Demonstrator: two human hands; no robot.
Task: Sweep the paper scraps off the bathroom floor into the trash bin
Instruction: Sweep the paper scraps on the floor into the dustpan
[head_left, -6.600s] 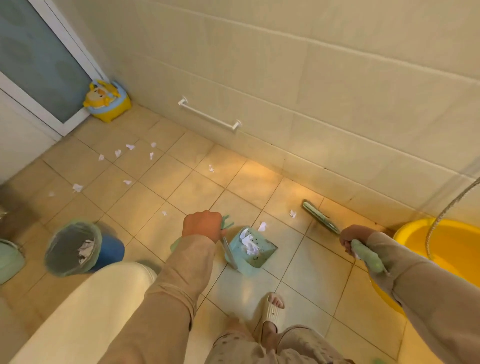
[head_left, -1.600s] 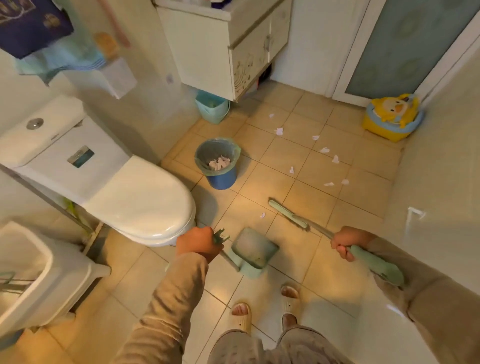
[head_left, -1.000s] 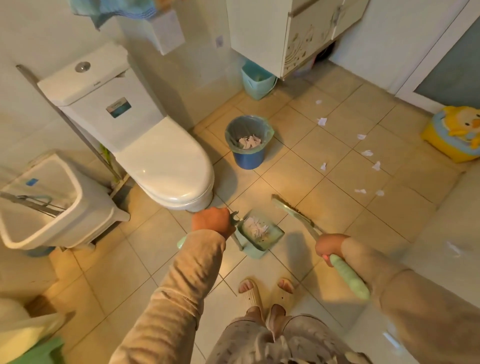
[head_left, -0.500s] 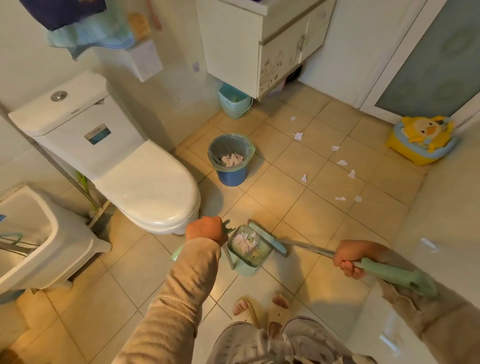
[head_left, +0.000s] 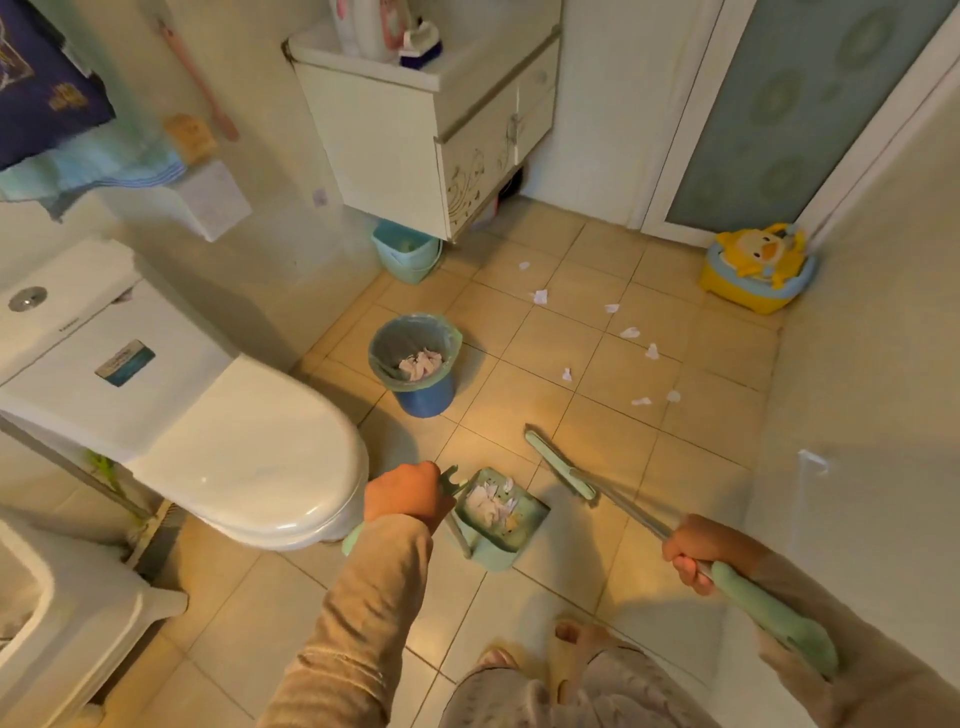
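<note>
Paper scraps (head_left: 630, 332): light, flimsy, some loose on tiles w/ others in dustpan (head_left: 500, 512) & trash bin (head_left: 415, 364). Left hand (head_left: 402, 493) wraps dustpan handle, right hand (head_left: 701, 548) wraps broom (head_left: 560, 470) shaft; sweep gently.

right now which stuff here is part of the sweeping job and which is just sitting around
In the job:
broom, in the right hand
dustpan, holding scraps, in the left hand
bin, with paper in it
loose scraps on the floor

Just lying about:
toilet
cabinet
teal tub
duck potty
towels
</note>
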